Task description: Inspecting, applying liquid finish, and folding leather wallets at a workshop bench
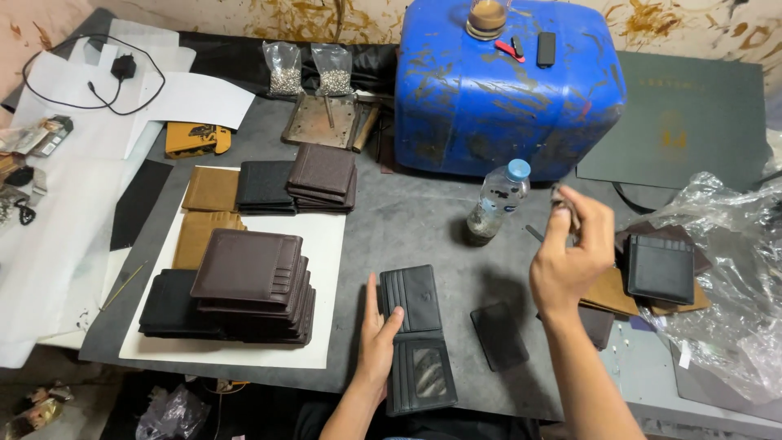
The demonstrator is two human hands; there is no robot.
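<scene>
A black wallet [419,338] lies open on the grey table [423,220], card slots up. My left hand [377,336] rests along its left edge, thumb on the leather, holding it flat. My right hand [568,253] is raised above the table to the right, fingers pinched on a small dark object [562,201] that is blurred. A small black leather piece [499,335] lies between the wallet and my right arm.
Stacks of brown and black wallets [252,285] sit on a white sheet at left, more stacks [322,175] behind. A plastic bottle [497,201] stands mid-table before a blue drum [509,85]. Black and tan leather pieces [661,269] and clear plastic [733,277] lie right.
</scene>
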